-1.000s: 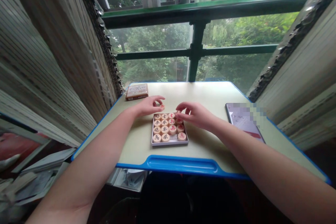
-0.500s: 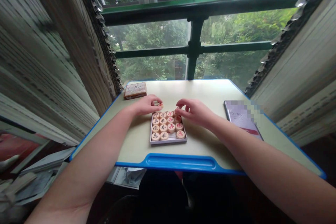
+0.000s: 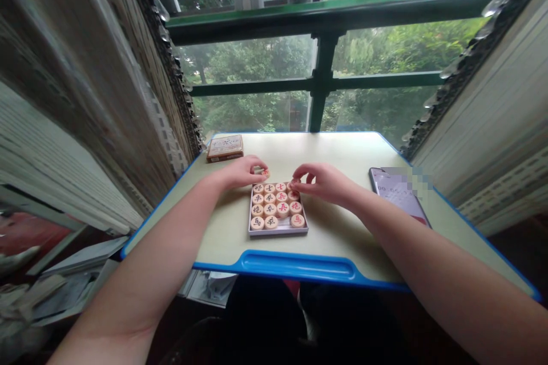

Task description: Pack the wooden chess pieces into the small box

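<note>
**Q:** Left side first?

**A:** Small card box (image 3: 225, 148) with a printed lid, far back on the desk, well left of everything else. Then the left hand (image 3: 242, 173): fingers (image 3: 252, 164) curled in, nearly closed, on a red-marked wooden xiangqi piece (image 3: 265, 173) just above the tray's far edge. Looks held, not lying loose.

**Q:** Middle?

**A:** Shallow white tray (image 3: 278, 234) sits centred near the blue-trimmed desk edge (image 3: 299, 267), within easy reach of both hands. Its low rim keeps the tight rows of pieces (image 3: 269, 208) together, faces up.

**Q:** Right?

**A:** Right hand (image 3: 323, 182) is half-closed, fingertips (image 3: 296, 184) curving down onto the tray's far right corner, touching pieces there. Can't tell whether it grips one. A phone (image 3: 398, 194) lies face up further right, apart from the tray, its screen partly pixelated.
</note>
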`<state>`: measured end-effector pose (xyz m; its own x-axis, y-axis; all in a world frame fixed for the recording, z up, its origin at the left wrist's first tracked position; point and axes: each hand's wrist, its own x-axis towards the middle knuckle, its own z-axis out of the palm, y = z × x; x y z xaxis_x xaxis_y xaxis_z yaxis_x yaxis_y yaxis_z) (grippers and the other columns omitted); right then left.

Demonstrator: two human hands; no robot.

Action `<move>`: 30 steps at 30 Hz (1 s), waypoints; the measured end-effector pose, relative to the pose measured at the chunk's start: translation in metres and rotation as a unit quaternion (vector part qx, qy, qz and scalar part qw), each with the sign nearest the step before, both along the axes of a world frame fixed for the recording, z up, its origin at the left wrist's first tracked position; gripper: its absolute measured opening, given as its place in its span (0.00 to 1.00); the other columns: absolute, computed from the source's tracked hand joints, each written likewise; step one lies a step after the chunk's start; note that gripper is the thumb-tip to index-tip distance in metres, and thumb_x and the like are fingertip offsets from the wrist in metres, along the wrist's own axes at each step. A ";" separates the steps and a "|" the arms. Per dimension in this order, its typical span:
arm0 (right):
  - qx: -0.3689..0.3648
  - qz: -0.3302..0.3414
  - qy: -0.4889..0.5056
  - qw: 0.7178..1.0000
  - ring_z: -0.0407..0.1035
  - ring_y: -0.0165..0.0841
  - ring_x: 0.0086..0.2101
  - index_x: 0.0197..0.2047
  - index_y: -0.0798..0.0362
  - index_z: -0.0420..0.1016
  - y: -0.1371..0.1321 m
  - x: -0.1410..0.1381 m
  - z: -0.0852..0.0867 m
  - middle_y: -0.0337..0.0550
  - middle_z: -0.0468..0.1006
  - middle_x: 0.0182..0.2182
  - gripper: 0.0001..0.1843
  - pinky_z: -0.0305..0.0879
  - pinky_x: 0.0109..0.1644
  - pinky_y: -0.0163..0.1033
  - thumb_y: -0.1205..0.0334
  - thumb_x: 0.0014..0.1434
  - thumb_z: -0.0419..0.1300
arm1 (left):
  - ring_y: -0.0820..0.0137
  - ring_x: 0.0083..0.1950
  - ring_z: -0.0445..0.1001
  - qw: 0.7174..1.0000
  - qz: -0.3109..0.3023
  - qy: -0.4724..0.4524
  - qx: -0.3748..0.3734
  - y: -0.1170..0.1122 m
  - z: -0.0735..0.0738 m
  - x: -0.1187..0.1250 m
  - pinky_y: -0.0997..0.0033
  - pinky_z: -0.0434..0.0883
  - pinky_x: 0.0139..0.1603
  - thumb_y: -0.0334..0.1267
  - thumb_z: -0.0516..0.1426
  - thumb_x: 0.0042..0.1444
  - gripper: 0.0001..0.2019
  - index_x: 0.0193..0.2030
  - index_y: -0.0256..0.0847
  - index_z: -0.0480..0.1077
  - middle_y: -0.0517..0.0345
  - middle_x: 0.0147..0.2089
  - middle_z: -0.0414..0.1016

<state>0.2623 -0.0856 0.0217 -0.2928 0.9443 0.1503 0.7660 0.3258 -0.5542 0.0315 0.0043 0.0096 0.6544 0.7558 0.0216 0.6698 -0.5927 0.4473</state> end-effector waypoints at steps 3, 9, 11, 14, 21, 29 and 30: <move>-0.006 0.002 -0.010 1.000 0.70 0.30 0.29 0.35 0.51 0.77 0.001 0.002 0.001 0.40 0.80 0.33 0.09 0.62 0.31 0.34 0.58 0.51 0.62 | 0.68 0.37 0.67 1.000 -0.001 0.003 0.002 0.000 -0.001 0.000 0.69 0.66 0.39 0.46 0.56 0.49 0.22 0.46 0.33 0.73 0.50 0.44 0.69; 0.016 0.015 -0.038 0.999 0.70 0.30 0.28 0.35 0.51 0.77 -0.001 0.003 0.002 0.40 0.80 0.33 0.08 0.62 0.31 0.34 0.60 0.51 0.62 | 0.68 0.36 0.68 1.000 0.000 0.006 0.002 0.001 -0.001 0.000 0.68 0.66 0.39 0.46 0.57 0.48 0.22 0.46 0.34 0.73 0.50 0.45 0.69; 0.029 0.018 -0.037 0.999 0.70 0.30 0.28 0.34 0.52 0.77 -0.003 0.002 0.003 0.41 0.79 0.32 0.07 0.62 0.30 0.34 0.62 0.50 0.62 | 0.68 0.37 0.68 1.000 0.001 0.008 0.003 0.001 -0.001 0.000 0.68 0.66 0.39 0.45 0.58 0.48 0.21 0.46 0.34 0.73 0.49 0.46 0.70; 0.054 0.037 -0.012 0.998 0.69 0.29 0.29 0.35 0.53 0.75 -0.007 -0.001 0.004 0.41 0.78 0.33 0.07 0.63 0.31 0.34 0.65 0.49 0.62 | 0.68 0.38 0.68 1.000 0.014 -0.014 -0.001 0.000 -0.003 0.002 0.68 0.66 0.40 0.47 0.58 0.48 0.23 0.47 0.34 0.72 0.48 0.46 0.71; 0.158 0.116 0.086 0.977 0.68 0.29 0.32 0.36 0.54 0.72 -0.012 -0.007 0.002 0.42 0.74 0.33 0.07 0.66 0.35 0.34 0.69 0.50 0.60 | 0.74 0.31 0.68 0.953 0.033 -0.266 -0.140 -0.016 0.009 0.013 0.72 0.66 0.32 0.49 0.59 0.49 0.24 0.47 0.32 0.72 0.48 0.40 0.75; 0.195 0.134 0.107 0.966 0.68 0.28 0.31 0.36 0.54 0.73 -0.013 -0.010 0.000 0.45 0.72 0.36 0.07 0.68 0.35 0.34 0.67 0.51 0.62 | 0.79 0.22 0.65 0.896 -0.072 -0.219 -0.380 -0.040 0.022 0.020 0.78 0.62 0.22 0.42 0.65 0.43 0.15 0.35 0.33 0.77 0.56 0.24 0.75; 0.196 0.138 0.106 0.965 0.69 0.28 0.31 0.37 0.54 0.73 -0.014 -0.010 0.000 0.45 0.72 0.35 0.07 0.68 0.35 0.34 0.66 0.52 0.61 | 0.79 0.21 0.65 0.890 -0.081 -0.221 -0.390 -0.041 0.023 0.021 0.78 0.62 0.22 0.42 0.65 0.43 0.15 0.34 0.32 0.77 0.57 0.23 0.74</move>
